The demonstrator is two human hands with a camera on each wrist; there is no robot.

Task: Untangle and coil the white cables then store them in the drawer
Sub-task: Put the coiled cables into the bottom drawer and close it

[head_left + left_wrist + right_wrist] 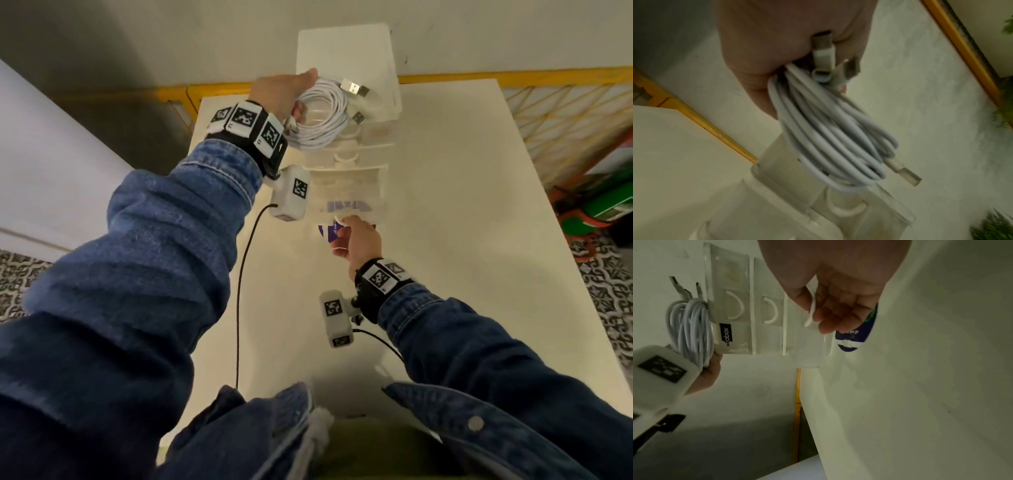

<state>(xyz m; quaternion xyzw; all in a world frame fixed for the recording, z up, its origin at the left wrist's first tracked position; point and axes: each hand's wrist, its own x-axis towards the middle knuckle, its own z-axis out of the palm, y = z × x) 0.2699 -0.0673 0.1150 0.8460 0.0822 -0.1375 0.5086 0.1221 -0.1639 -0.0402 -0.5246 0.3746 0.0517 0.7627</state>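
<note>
At the bottom of the head view, dark denim sleeves (496,359) are reaching up the frame over a white surface (462,240). Just below the middle of the frame, the right hand (358,241) is hooking its curled fingers (830,321) round the white loop handle (812,311) of the lowest drawer (352,202) of a clear plastic drawer unit (346,61); this grip is closed on the handle, and the drawer is standing out further toward the person than the two above it. A purple printed item (327,233) is showing through the clear plastic beside the fingers. In the right wrist view, two more loop handles are sitting on the upper drawers, at the upper left of the frame, with a black label beside them.

Further up the head view, left of centre, the left hand (284,92) is clutching the coiled white cables (320,116), its grip clamped on the bundle. The coil is hanging over the top of the unit, its USB plugs (356,89) sticking out to the right.
</note>
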